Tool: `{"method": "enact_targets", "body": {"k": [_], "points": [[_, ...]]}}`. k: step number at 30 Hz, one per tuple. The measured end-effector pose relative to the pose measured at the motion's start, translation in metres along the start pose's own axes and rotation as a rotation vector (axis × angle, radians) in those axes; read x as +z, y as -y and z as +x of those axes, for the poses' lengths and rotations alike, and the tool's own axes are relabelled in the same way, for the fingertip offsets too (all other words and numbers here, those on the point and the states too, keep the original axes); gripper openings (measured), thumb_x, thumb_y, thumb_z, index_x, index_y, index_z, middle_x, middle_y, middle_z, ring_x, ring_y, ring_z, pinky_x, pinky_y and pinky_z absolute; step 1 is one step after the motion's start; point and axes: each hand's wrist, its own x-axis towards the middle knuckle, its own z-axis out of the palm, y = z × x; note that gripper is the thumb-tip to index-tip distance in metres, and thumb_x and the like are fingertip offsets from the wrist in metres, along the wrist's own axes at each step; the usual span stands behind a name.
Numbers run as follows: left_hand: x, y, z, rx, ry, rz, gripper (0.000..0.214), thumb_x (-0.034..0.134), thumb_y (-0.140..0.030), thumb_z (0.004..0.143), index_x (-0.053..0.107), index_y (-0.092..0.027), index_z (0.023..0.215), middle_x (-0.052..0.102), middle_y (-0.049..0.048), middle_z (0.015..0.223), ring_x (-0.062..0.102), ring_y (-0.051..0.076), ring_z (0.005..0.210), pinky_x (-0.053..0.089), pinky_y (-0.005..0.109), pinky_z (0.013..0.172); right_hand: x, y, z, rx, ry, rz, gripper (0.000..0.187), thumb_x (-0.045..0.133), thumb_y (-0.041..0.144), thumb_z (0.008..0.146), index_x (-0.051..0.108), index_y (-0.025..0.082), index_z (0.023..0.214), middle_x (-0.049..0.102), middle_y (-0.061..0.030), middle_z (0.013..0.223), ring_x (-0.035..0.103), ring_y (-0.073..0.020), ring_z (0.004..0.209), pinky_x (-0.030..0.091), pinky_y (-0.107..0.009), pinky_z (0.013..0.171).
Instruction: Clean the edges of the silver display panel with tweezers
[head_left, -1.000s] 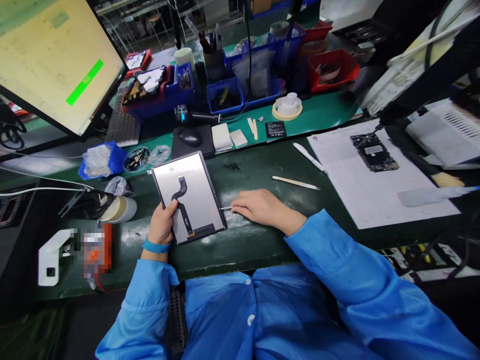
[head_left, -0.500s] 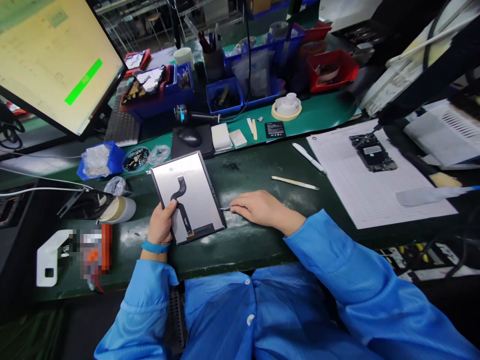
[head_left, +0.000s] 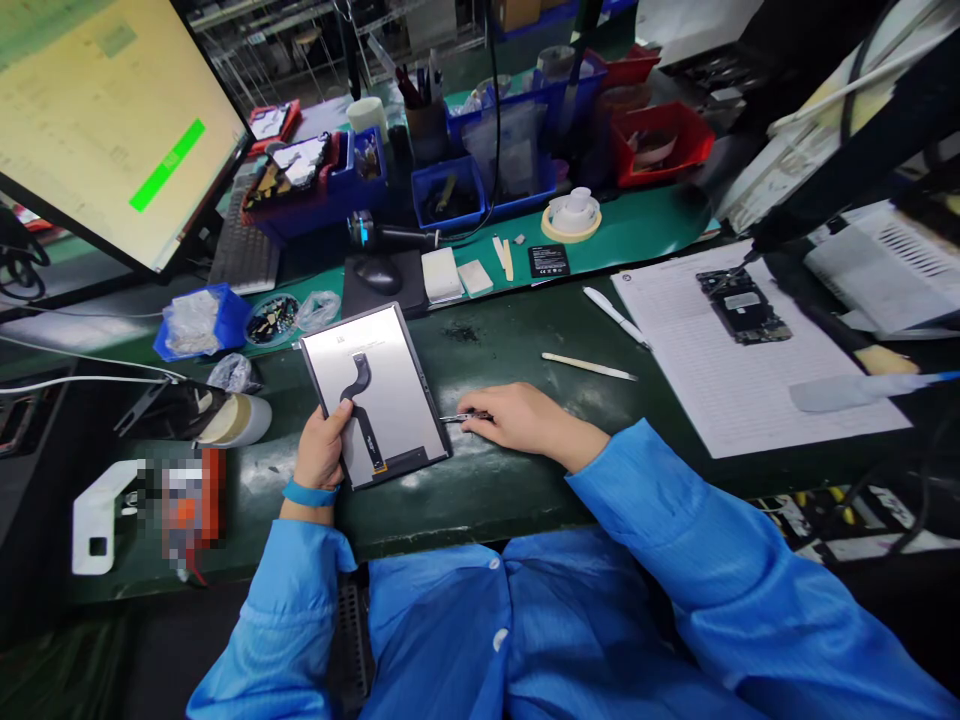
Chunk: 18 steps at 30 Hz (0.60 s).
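My left hand (head_left: 321,445), with a blue band at the wrist, is closed on the lower left edge of a tablet screen (head_left: 397,395). The screen's silvery back faces up, and a black flex cable (head_left: 367,435) runs down it under my thumb. From the right, my right hand (head_left: 517,415) pinches slim metal tweezers (head_left: 474,415). Their tip points at the screen's right edge; whether it touches cannot be made out. Dark crumbs (head_left: 461,331) lie on the bench beyond the screen.
A white stick (head_left: 589,366), a white pen (head_left: 615,316) and a printed sheet (head_left: 697,390) bearing a circuit board (head_left: 744,305) lie to the right. Behind are a mouse (head_left: 377,274) and blue bins (head_left: 450,192). A tape roll (head_left: 238,420) stands at left.
More of the tweezers shows between the fingers of my right hand, which have shifted slightly. My left hand and the screen stay almost where they were.
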Motion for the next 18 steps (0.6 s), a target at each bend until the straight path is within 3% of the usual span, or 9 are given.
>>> {"method": "enact_targets", "body": {"k": [7, 13, 18], "points": [[-0.0013, 0.0009, 0.0016, -0.008, 0.011, 0.015, 0.051, 0.091, -0.038, 0.059, 0.070, -0.016, 0.100, 0.078, 0.0050, 0.085, 0.076, 0.024, 0.076, 0.065, 0.036, 0.076, 0.0003, -0.0006, 0.0000, -0.028, -0.018, -0.030, 0.025, 0.054, 0.035, 0.103, 0.077, 0.025, 0.106, 0.076, -0.0033, 0.093, 0.068, -0.0185, 0.083, 0.036, -0.028, 0.065], [-0.0001, 0.0000, 0.0014, -0.003, 0.015, 0.003, 0.051, 0.092, -0.037, 0.058, 0.070, -0.016, 0.099, 0.077, 0.0040, 0.082, 0.076, 0.024, 0.074, 0.065, 0.036, 0.074, 0.0000, 0.0001, 0.0003, -0.007, 0.012, -0.007, 0.020, 0.063, 0.032, 0.098, 0.074, 0.024, 0.114, 0.077, -0.0034, 0.097, 0.069, -0.0198, 0.086, 0.038, -0.028, 0.067], [-0.0012, 0.0010, 0.0019, -0.003, 0.009, 0.010, 0.054, 0.093, -0.039, 0.056, 0.070, -0.015, 0.099, 0.078, 0.0050, 0.085, 0.075, 0.022, 0.070, 0.065, 0.036, 0.075, -0.0001, -0.0002, 0.0004, -0.023, -0.007, -0.035, 0.024, 0.055, 0.035, 0.103, 0.077, 0.025, 0.106, 0.076, -0.0034, 0.093, 0.067, -0.0185, 0.082, 0.036, -0.028, 0.064]]}}
